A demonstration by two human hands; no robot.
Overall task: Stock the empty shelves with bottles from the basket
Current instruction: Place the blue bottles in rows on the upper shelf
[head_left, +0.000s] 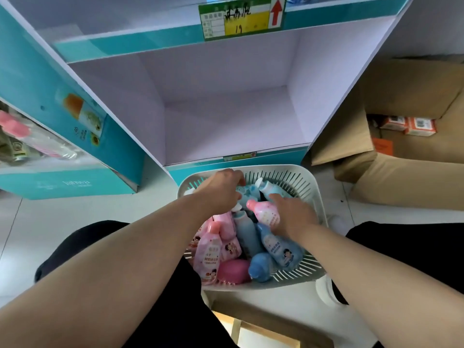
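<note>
Pink and blue plastic bottles (247, 241) lay heaped in a white slotted basket (298, 183) on the pale tiled floor (75, 222); the left hand (222, 188) curled over a blue bottle (247, 193) near the far rim; the right hand (292, 213) clasped a pink bottle (265, 212); beyond stood a bare teal-edged cardboard shelf (226, 126).

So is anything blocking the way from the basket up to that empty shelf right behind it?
Nothing visible. The bottom shelf is bare and opens just beyond the basket; only its low teal front lip lies between, so bottles must be lifted over it.
</note>
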